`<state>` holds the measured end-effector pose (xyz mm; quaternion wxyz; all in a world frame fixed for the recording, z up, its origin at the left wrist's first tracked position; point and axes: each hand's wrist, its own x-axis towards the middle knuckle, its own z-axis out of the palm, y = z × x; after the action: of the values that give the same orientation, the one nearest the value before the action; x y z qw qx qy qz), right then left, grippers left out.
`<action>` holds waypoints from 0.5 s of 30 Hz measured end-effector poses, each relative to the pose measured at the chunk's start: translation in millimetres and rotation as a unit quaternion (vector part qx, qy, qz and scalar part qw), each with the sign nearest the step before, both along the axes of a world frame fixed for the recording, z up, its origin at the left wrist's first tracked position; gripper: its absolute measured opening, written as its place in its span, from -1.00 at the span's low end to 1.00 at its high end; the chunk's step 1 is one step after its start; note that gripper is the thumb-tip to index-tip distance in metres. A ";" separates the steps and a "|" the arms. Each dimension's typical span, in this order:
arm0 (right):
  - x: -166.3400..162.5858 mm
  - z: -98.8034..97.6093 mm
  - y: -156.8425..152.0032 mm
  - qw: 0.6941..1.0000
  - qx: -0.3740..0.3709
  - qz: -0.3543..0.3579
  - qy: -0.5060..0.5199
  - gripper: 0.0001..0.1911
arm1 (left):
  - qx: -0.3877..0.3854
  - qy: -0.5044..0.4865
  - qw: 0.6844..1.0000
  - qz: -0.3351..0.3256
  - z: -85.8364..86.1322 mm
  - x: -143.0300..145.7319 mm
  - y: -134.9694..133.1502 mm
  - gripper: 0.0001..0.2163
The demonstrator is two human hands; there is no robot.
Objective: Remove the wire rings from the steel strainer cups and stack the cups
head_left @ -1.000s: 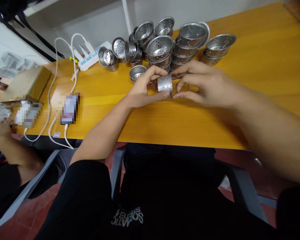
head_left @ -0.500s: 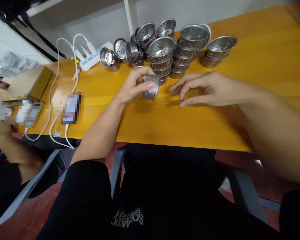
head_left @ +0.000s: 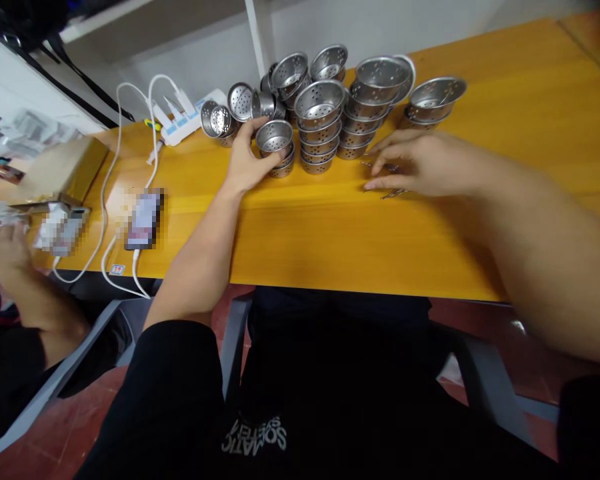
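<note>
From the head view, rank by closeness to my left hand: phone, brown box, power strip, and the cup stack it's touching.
1. Cup stack: within the left hand's grip.
2. Power strip: left, farther back.
3. Phone: left, nearer you.
4. Brown box: farthest left.

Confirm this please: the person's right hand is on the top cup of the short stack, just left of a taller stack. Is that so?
Not quite: the head view shows the person's left hand on the top cup of the short stack, just left of a taller stack. The right hand is farther right, apart from that cup.
</note>
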<state>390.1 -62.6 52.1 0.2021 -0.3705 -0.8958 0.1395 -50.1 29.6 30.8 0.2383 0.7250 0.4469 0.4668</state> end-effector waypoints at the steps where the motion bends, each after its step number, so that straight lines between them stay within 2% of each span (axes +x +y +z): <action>1: 0.5 -1.9 1.8 1.000 -0.003 0.002 -0.004 -0.06 | -0.009 -0.003 1.000 0.005 -0.7 0.7 0.2 -0.21; 9: 8.8 -9.9 10.2 0.999 -0.041 0.007 -0.028 -0.27 | 0.001 0.083 0.996 -0.016 -6.9 -12.6 17.9 -0.28; 15: 7.1 -13.7 10.8 0.999 -0.038 0.000 -0.036 -0.21 | 0.022 0.110 0.993 -0.023 -15.3 -15.1 29.8 -0.25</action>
<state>397.1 -51.8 38.4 0.1555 -0.3822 -0.8968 0.1596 -65.2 59.4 15.5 0.1823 0.7870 0.4433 0.3884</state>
